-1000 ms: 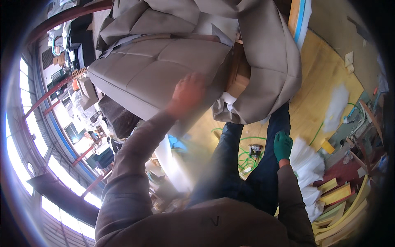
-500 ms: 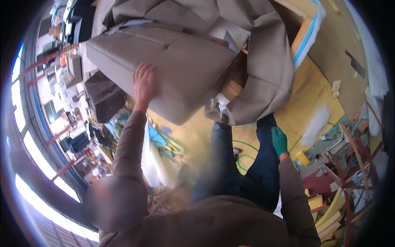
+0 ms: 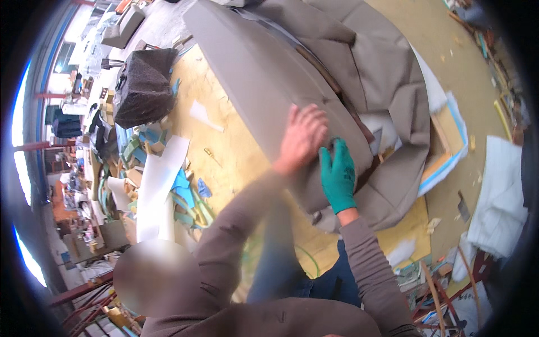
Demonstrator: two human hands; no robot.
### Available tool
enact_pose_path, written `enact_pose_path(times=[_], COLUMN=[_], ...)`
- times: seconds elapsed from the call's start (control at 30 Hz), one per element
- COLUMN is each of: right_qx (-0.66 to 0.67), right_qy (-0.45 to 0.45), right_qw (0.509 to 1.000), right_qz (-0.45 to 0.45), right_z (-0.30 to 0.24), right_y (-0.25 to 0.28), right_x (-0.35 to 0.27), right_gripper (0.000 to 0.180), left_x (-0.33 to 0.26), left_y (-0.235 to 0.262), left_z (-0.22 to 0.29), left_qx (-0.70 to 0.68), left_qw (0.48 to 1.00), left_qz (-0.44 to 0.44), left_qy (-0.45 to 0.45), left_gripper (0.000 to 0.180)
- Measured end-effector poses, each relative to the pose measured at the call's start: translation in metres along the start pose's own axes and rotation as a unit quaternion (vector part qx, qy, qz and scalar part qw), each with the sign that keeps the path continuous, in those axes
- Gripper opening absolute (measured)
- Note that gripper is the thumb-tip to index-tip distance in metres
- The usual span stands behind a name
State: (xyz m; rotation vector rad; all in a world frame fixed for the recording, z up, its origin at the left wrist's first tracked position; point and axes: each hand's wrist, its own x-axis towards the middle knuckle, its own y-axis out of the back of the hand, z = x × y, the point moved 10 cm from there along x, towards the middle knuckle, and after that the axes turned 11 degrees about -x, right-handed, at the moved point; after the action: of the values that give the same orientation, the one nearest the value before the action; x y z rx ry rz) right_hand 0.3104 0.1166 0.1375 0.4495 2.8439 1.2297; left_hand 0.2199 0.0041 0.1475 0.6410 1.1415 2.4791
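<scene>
"Since both hands are at the padded taupe block (image 3: 247, 84), which way does it lie from the fingers?"

"Directly under them, then off to the far left. Its long axis slants from the far left down to the near right, and the hands are at the near-right part."

"Which one is nearer that end?"

"The right hand (image 3: 339, 177), in the green glove. The left hand (image 3: 303, 137) is bare and sits just beside it, to the left and slightly farther up, so nearer the middle."

"Has either got hold of anything?"

"The left is palm down on the upholstery, fingers extended and a little spread, with nothing gripped that I can see. The right has its fingers loosely bent, pointing far; whether they pinch the fabric or only rest there, I can't tell."

"And on either side?"

"The loose taupe cover (image 3: 393, 73) lies in folds along the right, with a wooden frame (image 3: 442, 133) beyond it. On the left is a yellow wooden surface (image 3: 224, 151)."

"So what counts here?"

"The slant, I'd judge: most of the length lies out beyond the fingertips."
</scene>
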Motion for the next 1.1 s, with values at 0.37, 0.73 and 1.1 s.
enact_pose_path(times=[0.37,0.73,1.1], right_qx=[-0.240,-0.282,-0.287], right_qy=[-0.064,-0.145,-0.244], right_qw=[0.966,0.948,0.925], right_qz=[0.068,0.024,-0.049], right_z=[-0.006,0.009,0.005], right_y=[-0.018,-0.020,-0.019], right_x=[-0.006,-0.014,-0.019], right_gripper=[0.048,0.045,0.050], left_x=[0.050,0.132,0.274], left_y=[0.148,0.194,0.272], left_z=[-0.230,-0.331,-0.525], left_qx=[0.088,0.119,0.171], left_qw=[0.990,0.984,0.968], left_qz=[0.050,0.077,0.070], left_qy=[0.095,0.112,0.169], left_gripper=[0.071,0.085,0.089])
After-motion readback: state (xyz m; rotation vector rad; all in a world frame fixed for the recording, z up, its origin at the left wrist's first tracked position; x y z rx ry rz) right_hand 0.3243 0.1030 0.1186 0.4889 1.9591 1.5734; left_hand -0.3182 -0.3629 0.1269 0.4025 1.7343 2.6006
